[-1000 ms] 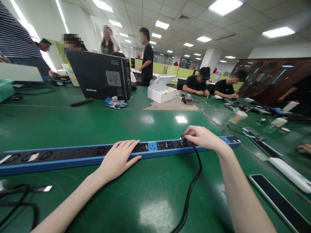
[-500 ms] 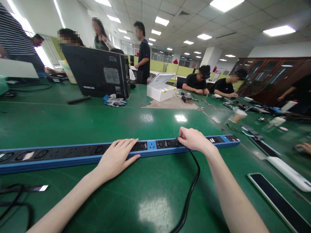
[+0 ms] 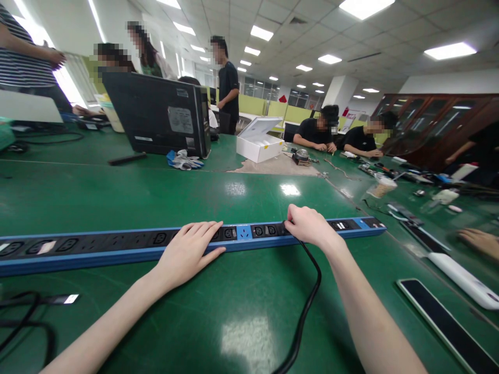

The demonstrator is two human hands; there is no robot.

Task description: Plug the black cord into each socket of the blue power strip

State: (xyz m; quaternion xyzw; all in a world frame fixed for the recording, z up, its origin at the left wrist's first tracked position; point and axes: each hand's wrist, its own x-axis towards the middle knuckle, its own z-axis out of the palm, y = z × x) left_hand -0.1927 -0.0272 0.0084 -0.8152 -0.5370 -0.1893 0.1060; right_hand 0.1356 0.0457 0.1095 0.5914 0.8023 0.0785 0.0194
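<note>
A long blue and black power strip [image 3: 128, 251] with rows of sockets lies across the green table. Over its middle rests my left hand [image 3: 191, 248], fingers stretched flat on the top and thumb along the front side. My right hand [image 3: 309, 223] is closed around the plug of a black power cord [image 3: 312, 296], at a socket toward the strip's right end. Most of the plug is hidden by the fingers, so how deep it sits in the socket cannot be seen. From there the cord curves down toward the table's front edge.
A phone [image 3: 444, 317] and a white device [image 3: 463, 280] lie at the right, near another person's hand [image 3: 481, 240]. Black cables [image 3: 29, 324] are at the lower left. Farther back stand a black computer case [image 3: 156, 114], gloves [image 3: 185, 160] and a white box [image 3: 259, 148].
Both my hands and the power strip stay almost where they were. Another person's hand has come further into view at the right, and people in the background have shifted.
</note>
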